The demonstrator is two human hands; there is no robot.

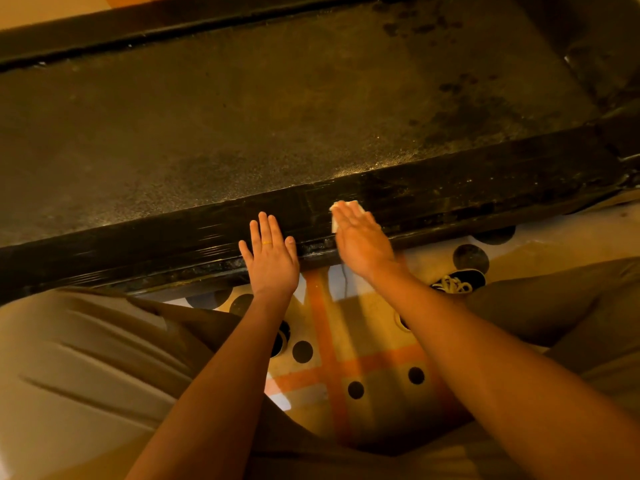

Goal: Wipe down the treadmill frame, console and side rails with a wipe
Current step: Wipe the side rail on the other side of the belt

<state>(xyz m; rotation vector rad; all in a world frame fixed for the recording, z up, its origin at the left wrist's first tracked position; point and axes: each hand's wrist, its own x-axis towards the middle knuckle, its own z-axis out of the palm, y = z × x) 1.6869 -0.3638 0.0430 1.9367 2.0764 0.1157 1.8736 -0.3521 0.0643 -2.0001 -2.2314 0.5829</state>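
The treadmill's near side rail (450, 192) is a black strip running across the view, with the dusty belt (277, 109) beyond it. My right hand (360, 237) lies flat with straight fingers on a white wipe (343, 204), pressing it onto the rail; only the wipe's far edge shows past my fingertips. My left hand (272, 252) rests flat on the rail just to the left, fingers spread, a yellow ring on one finger. The rail looks wet and shiny to the right of the wipe.
The far side rail (138, 32) runs along the top. The belt has dark spots at the upper right. Below the rail is a patterned floor mat (346, 368) with dark dots and orange stripes. My knees flank it, and a laced shoe (457, 282) shows at right.
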